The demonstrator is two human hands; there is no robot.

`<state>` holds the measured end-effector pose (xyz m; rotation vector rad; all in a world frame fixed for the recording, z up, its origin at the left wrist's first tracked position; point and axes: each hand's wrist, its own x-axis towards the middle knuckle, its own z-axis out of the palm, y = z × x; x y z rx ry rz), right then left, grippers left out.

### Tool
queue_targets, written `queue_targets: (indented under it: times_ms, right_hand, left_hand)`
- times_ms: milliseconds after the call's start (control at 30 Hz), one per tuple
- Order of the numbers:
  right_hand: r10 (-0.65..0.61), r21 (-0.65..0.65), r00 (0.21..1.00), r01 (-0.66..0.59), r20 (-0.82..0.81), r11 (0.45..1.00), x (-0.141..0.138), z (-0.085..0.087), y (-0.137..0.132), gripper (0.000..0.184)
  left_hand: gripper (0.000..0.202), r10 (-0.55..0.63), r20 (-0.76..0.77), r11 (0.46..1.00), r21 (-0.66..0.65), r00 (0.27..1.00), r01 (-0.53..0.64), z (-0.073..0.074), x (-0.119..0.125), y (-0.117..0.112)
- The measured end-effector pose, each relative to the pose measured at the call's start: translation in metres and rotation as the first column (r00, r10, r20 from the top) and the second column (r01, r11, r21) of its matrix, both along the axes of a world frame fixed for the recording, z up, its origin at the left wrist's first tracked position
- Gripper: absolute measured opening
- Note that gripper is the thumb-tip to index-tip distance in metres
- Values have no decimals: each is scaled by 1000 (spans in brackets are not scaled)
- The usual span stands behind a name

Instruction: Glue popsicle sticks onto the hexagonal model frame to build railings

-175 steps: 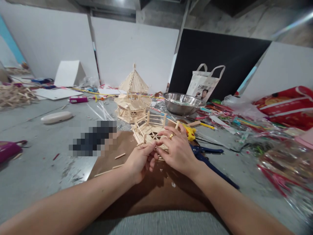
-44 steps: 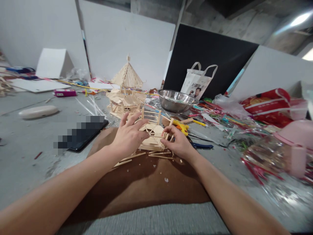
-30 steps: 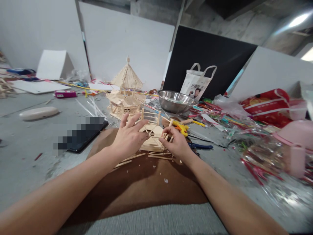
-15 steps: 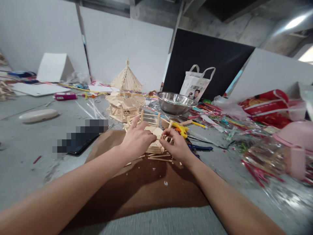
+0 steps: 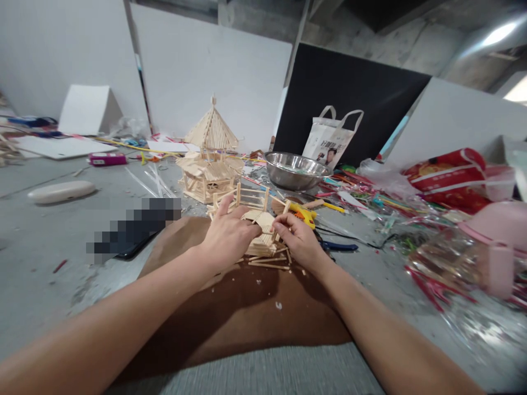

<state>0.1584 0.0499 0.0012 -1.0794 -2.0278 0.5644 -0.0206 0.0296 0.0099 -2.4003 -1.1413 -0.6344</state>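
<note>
In the head view, a small open-topped model of wooden sticks (image 5: 263,220), with upright posts and railings, stands in front of me on a brown sheet (image 5: 247,318). My left hand (image 5: 230,236) reaches over its near left side, one finger raised and the others curled in; what their tips hold is hidden. Close by, at the model's right front, my right hand (image 5: 298,238) pinches a thin wooden stick with thumb and forefinger. The two hands' fingertips are a small gap apart. Several loose sticks (image 5: 269,266) lie at the model's near edge.
Behind stands a finished-looking stick pavilion (image 5: 212,142) with a pointed roof. A steel bowl (image 5: 296,170), a yellow glue gun (image 5: 302,214) and a pink-lidded bottle (image 5: 494,247) are to the right. A dark phone (image 5: 140,236) and a white oblong case (image 5: 61,192) lie left.
My right fingertips have drawn slightly away from my left ones, widening the gap between them. My left hand stays over the model. The whole view has shifted a little.
</note>
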Motion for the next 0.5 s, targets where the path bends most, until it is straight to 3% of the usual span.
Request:
queue_targets:
  times_ms: [500]
  right_hand:
    - [25,-19,1000,-25,-13,999,0,1,0,16]
  left_hand:
    - [21,17,5,1000,16,1000,-17,0,-1,0]
